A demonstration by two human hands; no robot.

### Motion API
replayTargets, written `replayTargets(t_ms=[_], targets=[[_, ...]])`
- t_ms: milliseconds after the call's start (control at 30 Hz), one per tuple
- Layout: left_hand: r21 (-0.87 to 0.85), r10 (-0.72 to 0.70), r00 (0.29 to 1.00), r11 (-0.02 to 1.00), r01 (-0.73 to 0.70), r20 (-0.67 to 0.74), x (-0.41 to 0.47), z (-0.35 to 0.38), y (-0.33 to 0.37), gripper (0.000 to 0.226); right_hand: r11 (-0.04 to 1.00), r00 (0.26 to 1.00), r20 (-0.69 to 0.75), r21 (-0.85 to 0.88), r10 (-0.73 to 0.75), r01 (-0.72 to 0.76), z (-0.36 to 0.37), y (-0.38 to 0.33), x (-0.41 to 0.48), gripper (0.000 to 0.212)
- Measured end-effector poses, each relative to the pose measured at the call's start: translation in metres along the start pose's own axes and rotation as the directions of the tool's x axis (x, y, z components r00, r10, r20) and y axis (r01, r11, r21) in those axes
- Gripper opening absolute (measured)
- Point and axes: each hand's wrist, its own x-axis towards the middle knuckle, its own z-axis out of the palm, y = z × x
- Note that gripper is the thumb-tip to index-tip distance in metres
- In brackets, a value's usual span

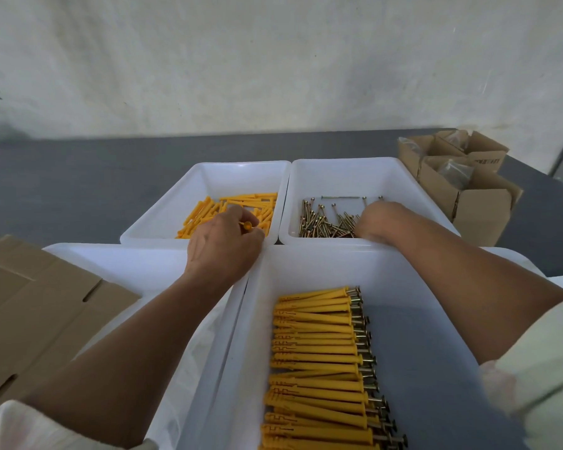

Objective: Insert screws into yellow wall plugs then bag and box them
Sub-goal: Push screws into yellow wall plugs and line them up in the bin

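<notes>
My left hand [223, 245] hovers over the near edge of the far left white bin [163, 209] and pinches a yellow wall plug [247, 225], its round end showing between my fingers. Loose yellow plugs [241, 206] lie in that bin. My right hand [379, 222] reaches down into the far right white bin [345, 172], its fingers curled among the brass screws [325, 222]; whether it holds one is hidden. In the near white bin [309, 267] lies a neat row of assembled plugs with screws [322, 362].
A flattened cardboard box [36, 306] lies at the near left over another white bin [117, 258]. Several small open cardboard boxes [462, 183] with clear bags inside stand at the far right. The dark grey table [78, 177] runs to a pale wall.
</notes>
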Motion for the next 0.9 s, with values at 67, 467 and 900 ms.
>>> replayTargets(t_ms=[67,467,900], targets=[[-0.051,-0.018,0.999,0.999,0.016,-0.036,0.0,-0.001,0.0,0.023,1.0,1.0,-0.017,-0.014,-0.002,0.002,-0.001,0.0,-0.002,0.037],[-0.303,0.068,0.953,0.939,-0.161,-0.294,0.0,-0.012,0.01,0.015,0.974,0.966,-0.256,0.226,0.034,0.025,0.012,0.009,0.011,0.012],[-0.854,0.153,0.951,0.494,0.162,0.269,-0.033,-0.004,0.045,0.012,0.953,0.919,-0.387,0.3,0.078,0.045,0.014,0.009,0.01,0.023]])
